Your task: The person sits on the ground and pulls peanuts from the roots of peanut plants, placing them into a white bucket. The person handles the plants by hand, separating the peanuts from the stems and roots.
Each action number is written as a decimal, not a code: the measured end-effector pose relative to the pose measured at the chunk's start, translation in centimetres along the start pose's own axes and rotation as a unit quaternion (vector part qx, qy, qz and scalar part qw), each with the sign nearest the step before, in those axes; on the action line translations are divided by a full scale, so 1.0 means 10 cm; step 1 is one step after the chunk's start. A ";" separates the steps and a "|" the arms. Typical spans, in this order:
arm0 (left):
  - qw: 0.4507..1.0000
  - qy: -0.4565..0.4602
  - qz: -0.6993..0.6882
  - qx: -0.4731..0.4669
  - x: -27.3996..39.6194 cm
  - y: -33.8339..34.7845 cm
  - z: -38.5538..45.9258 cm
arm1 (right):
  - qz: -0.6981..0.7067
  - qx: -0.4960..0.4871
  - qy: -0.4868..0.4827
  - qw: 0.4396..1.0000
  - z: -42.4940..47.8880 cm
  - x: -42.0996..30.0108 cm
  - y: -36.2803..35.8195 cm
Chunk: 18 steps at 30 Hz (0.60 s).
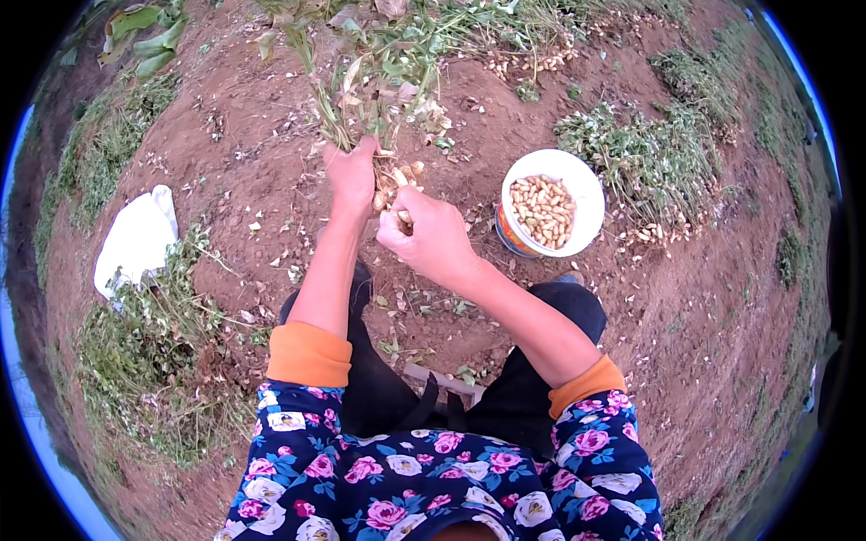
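Note:
My left hand [351, 177] grips the stems of a pulled peanut plant [379, 74], whose leafy top points away from me. Pods hang in a cluster [399, 179] at its root end, beside that hand. Against this cluster, my right hand [427, 233] has its fingers curled around some peanut pods [404, 220]; how many it holds is hidden. To the right of my right hand stands a white plastic bucket [590, 203] with a coloured label, partly filled with peanut pods [541, 209].
Peanut plants with pods [643, 159] lie right of the bucket, and more [534, 47] lie beyond it. A heap of plant tops [155, 365] is at my left, next to a white sack [139, 237]. Reddish soil [250, 162] with leaf scraps surrounds me.

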<state>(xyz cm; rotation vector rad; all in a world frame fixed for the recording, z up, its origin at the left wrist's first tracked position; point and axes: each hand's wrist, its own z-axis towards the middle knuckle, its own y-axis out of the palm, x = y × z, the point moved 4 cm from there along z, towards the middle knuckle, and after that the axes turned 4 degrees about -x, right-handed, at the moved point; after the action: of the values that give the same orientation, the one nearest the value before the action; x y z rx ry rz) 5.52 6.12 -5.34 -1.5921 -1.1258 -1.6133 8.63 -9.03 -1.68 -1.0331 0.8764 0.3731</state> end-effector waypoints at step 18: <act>0.974 0.163 0.150 0.051 0.21 0.04 -0.03 | 0.394 -0.228 0.126 0.882 -0.21 -0.08 0.28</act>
<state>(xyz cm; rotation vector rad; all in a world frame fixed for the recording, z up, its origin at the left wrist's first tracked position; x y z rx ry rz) 5.54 5.93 -3.19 -1.2992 -0.7436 -1.5180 5.38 -9.34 -3.16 -1.1284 1.4852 1.1973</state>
